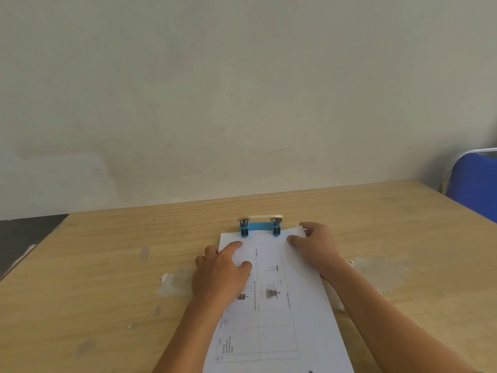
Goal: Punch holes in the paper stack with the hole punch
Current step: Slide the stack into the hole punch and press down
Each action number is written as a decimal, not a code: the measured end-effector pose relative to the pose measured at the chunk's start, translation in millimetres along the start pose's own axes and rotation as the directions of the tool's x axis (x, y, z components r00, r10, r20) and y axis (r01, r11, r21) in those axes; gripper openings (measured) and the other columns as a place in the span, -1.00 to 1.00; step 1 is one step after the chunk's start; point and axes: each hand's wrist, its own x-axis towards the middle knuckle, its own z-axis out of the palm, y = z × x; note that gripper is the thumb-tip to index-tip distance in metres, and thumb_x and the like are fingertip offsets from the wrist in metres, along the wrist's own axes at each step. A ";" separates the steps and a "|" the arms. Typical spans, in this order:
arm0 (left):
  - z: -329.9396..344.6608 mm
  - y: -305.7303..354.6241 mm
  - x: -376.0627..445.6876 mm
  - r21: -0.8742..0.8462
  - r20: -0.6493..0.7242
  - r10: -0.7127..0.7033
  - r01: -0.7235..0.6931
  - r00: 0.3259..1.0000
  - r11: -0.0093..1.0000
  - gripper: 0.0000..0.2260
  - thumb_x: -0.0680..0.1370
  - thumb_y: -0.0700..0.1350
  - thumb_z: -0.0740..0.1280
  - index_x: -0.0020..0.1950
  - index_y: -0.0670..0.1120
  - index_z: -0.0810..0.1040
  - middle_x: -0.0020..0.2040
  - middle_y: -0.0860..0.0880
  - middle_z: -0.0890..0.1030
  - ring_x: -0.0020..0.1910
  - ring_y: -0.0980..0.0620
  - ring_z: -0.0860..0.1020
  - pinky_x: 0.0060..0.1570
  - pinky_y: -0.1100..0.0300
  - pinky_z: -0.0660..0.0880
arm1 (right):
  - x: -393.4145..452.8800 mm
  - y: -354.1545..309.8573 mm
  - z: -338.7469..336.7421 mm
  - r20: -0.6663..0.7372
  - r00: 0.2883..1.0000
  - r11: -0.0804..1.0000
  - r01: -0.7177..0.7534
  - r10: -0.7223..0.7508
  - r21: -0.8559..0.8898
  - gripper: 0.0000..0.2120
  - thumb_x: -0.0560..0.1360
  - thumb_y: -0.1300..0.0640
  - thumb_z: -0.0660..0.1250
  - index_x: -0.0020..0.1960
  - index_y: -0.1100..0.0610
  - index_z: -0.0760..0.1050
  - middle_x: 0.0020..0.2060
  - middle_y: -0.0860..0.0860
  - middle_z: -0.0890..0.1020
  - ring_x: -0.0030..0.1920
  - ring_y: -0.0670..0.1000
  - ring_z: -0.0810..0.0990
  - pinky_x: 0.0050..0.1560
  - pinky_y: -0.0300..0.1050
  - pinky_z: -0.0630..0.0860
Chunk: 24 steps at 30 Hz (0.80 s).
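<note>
A white paper stack (277,313) with a printed table lies lengthwise on the wooden table (107,265). Its far edge sits in the mouth of a blue hole punch (260,226) with a pale lever on top. My left hand (223,270) presses flat on the stack's left side, fingers spread, index finger pointing toward the punch. My right hand (314,246) rests on the stack's far right corner, fingers curled over the paper's edge. Neither hand touches the punch.
A pale wall stands just behind the table's far edge. A blue chair (476,181) is at the far right corner. The table's left edge drops to a dark floor (24,238). The tabletop has worn, pale patches.
</note>
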 end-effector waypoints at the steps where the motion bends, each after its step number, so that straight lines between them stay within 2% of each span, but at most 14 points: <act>1: 0.4 2.0 -0.3 0.026 0.014 -0.002 0.001 1.000 1.000 -0.51 0.57 0.22 0.19 0.52 0.35 0.30 0.47 0.00 0.33 0.37 -0.10 0.32 0.19 0.02 0.45 | 0.7 0.3 0.0 0.001 1.000 1.000 0.012 -0.012 -0.011 -0.69 0.48 0.19 0.50 0.21 0.13 0.62 0.07 0.12 0.71 -0.09 0.05 0.72 -0.10 -0.02 0.69; 2: 0.5 3.8 -0.5 0.046 0.025 -0.005 0.003 1.000 0.999 -0.52 0.58 0.22 0.16 0.52 0.36 0.27 0.48 -0.01 0.31 0.37 -0.10 0.31 0.21 0.01 0.44 | 0.9 0.4 0.1 0.001 1.000 1.000 0.018 -0.018 -0.018 -0.72 0.48 0.19 0.50 0.18 0.13 0.63 0.05 0.11 0.72 -0.13 0.03 0.72 -0.17 -0.06 0.68; 4: 0.1 6.1 -1.1 0.067 0.042 -0.011 0.008 0.999 0.998 -0.52 0.59 0.22 0.13 0.54 0.37 0.25 0.49 -0.03 0.29 0.38 -0.12 0.29 0.24 -0.01 0.43 | 2.0 1.4 0.8 -0.002 1.000 1.000 0.014 -0.014 -0.020 -0.56 0.48 0.18 0.50 0.34 0.15 0.56 0.10 0.09 0.69 -0.08 0.04 0.70 -0.21 -0.13 0.63; 6: -0.4 6.6 -1.6 0.075 0.049 -0.013 0.009 0.999 0.997 -0.51 0.60 0.22 0.13 0.55 0.36 0.24 0.49 -0.04 0.29 0.39 -0.12 0.28 0.24 -0.02 0.43 | 1.1 -0.3 -1.1 0.005 1.000 0.999 -0.004 0.004 -0.042 -0.39 0.49 0.14 0.52 0.49 0.16 0.43 0.19 0.10 0.65 0.01 0.07 0.67 -0.11 -0.13 0.59; 8: -0.4 6.5 -3.0 0.085 0.046 -0.007 0.003 0.999 0.996 -0.51 0.60 0.22 0.12 0.55 0.34 0.23 0.50 -0.05 0.29 0.39 -0.12 0.28 0.23 -0.02 0.43 | -0.4 -4.8 -4.3 -0.002 1.000 0.990 0.020 -0.021 -0.143 -0.35 0.50 0.08 0.50 0.53 0.14 0.37 0.27 0.13 0.61 0.10 0.09 0.63 0.03 -0.07 0.57; 9: -0.3 6.6 -3.5 0.086 0.043 -0.004 0.000 0.999 0.996 -0.51 0.60 0.22 0.12 0.55 0.34 0.23 0.50 -0.05 0.29 0.39 -0.13 0.28 0.23 -0.03 0.43 | -1.7 -9.4 -6.1 -0.028 0.998 0.969 0.056 -0.064 -0.240 -0.37 0.53 0.05 0.47 0.53 0.14 0.37 0.31 0.13 0.58 0.17 0.11 0.61 0.11 -0.03 0.54; 11: 0.3 7.5 -3.9 0.085 0.042 -0.005 0.001 0.999 0.996 -0.51 0.60 0.22 0.12 0.55 0.34 0.24 0.50 -0.05 0.29 0.39 -0.13 0.29 0.24 -0.03 0.42 | -5.6 -23.8 -9.5 -0.101 0.974 0.907 0.147 -0.202 -0.396 -0.50 0.59 0.06 0.37 0.49 0.14 0.42 0.37 0.13 0.53 0.26 0.13 0.57 0.19 -0.07 0.46; 13: 0.4 8.6 -3.8 0.089 0.046 -0.011 0.007 0.999 0.996 -0.51 0.60 0.22 0.12 0.56 0.34 0.24 0.51 -0.05 0.29 0.40 -0.13 0.28 0.25 -0.05 0.40 | -10.2 -43.1 -10.7 -0.118 0.931 0.880 0.278 -0.346 -0.386 -0.61 0.64 0.11 0.28 0.44 0.14 0.48 0.38 0.10 0.52 0.28 0.10 0.56 0.17 -0.17 0.39; 15: 0.6 9.2 -4.0 0.092 0.051 -0.016 0.012 0.999 0.996 -0.51 0.60 0.22 0.11 0.56 0.33 0.24 0.51 -0.06 0.28 0.40 -0.14 0.28 0.28 -0.07 0.39 | -15.7 -64.0 -8.3 -0.073 0.871 0.834 0.436 -0.485 -0.339 -0.66 0.67 0.12 0.22 0.41 0.13 0.52 0.35 0.04 0.57 0.30 0.02 0.54 0.18 -0.35 0.30; 17: 0.9 10.1 -4.2 0.096 0.051 -0.021 0.016 0.999 0.995 -0.51 0.60 0.22 0.11 0.56 0.33 0.24 0.51 -0.06 0.29 0.40 -0.14 0.27 0.29 -0.08 0.38 | -21.8 -84.1 -3.2 -0.007 0.820 0.784 0.546 -0.573 -0.297 -0.67 0.68 0.07 0.20 0.39 0.09 0.54 0.32 -0.01 0.60 0.29 -0.05 0.54 0.10 -0.50 0.24; 18: 0.7 10.5 -4.5 0.100 0.048 -0.025 0.020 0.999 0.995 -0.50 0.60 0.22 0.11 0.56 0.33 0.23 0.50 -0.06 0.29 0.41 -0.14 0.27 0.29 -0.08 0.38 | -24.2 -93.4 0.6 0.038 0.807 0.770 0.576 -0.590 -0.275 -0.66 0.69 0.04 0.18 0.40 0.08 0.54 0.32 -0.03 0.60 0.29 -0.06 0.53 0.09 -0.49 0.24; 21: -0.5 12.2 -5.6 0.104 0.041 -0.027 0.023 0.999 0.994 -0.50 0.60 0.21 0.12 0.57 0.32 0.24 0.49 -0.06 0.30 0.40 -0.14 0.28 0.30 -0.08 0.39 | -25.8 -113.2 14.9 0.244 0.778 0.726 0.628 -0.579 -0.281 -0.63 0.70 -0.01 0.13 0.39 0.08 0.55 0.32 0.00 0.61 0.32 0.00 0.53 0.18 -0.25 0.35; 24: -2.1 13.3 -6.9 0.093 0.044 -0.033 0.028 0.999 0.995 -0.51 0.61 0.21 0.13 0.57 0.30 0.25 0.48 -0.07 0.31 0.40 -0.14 0.28 0.31 -0.08 0.40 | -24.7 -123.5 27.1 0.424 0.780 0.703 0.612 -0.460 -0.362 -0.61 0.71 -0.06 0.07 0.19 0.08 0.62 0.12 0.05 0.69 0.13 0.09 0.61 0.16 0.04 0.52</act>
